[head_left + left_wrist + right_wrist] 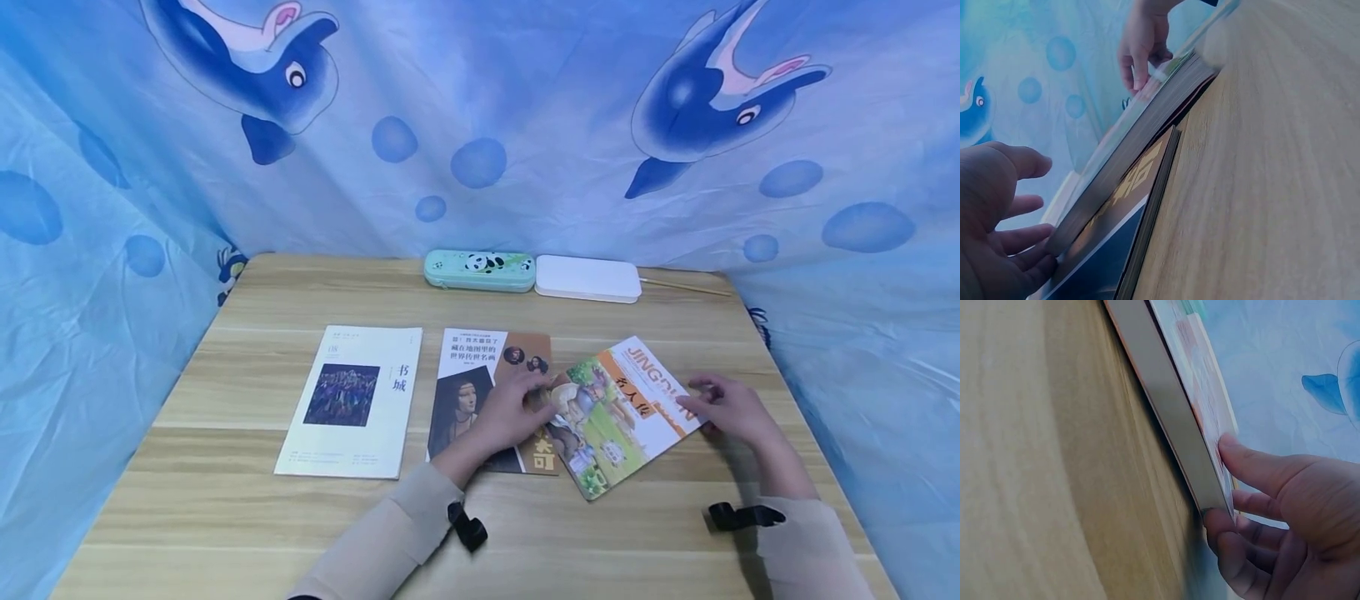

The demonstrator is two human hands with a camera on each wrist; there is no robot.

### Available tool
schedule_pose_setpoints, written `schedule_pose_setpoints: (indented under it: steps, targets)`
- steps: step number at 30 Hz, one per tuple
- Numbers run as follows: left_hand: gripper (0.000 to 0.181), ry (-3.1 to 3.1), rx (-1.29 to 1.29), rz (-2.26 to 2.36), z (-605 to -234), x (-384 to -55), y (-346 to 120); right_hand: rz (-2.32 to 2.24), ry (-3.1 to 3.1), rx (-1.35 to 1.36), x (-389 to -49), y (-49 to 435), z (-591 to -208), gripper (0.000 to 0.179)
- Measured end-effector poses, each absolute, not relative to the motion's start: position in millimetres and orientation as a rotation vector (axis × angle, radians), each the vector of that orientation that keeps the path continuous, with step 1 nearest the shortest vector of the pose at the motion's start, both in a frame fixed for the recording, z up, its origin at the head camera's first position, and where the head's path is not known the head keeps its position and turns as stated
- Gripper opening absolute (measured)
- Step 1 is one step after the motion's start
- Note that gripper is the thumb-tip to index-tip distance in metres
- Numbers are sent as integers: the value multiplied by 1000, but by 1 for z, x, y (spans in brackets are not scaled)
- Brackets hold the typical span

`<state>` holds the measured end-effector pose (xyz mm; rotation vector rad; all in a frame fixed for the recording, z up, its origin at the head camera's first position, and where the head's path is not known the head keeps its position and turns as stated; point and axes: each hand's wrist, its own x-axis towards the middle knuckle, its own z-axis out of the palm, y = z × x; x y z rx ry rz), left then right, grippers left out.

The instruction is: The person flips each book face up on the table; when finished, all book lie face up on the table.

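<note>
A thick book with an orange-and-white cover [624, 417] lies turned at an angle on the right part of the table, its left side over the edge of a brown art book [536, 450]. My right hand [731, 408] pinches its right corner, thumb on the cover and fingertips underneath, as the right wrist view shows. At its left corner, the fingertips of my left hand [513, 408] touch the edge, with the thumb held away from it. That hand is above the art book. Farther left lies a white magazine [393, 442] with a dark picture.
Along the back edge stand a green panda pencil case [480, 271] and a white case [588, 279], with a thin stick [686, 287] to their right. A blue dolphin-print curtain [540, 108] surrounds the wooden table [225, 500].
</note>
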<state>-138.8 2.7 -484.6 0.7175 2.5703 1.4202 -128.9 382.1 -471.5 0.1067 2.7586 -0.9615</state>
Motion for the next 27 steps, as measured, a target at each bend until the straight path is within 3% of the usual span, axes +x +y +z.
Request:
schedule_pose_setpoints:
  steps: [11, 27]
  targets:
    - [40, 2545, 1011, 1242, -485, -119, 10, -1017, 2810, 158, -145, 380, -471, 50]
    - [81, 2492, 1022, 1063, -486, -101, 12, -932, 2840, 153, -182, 365, -471, 44]
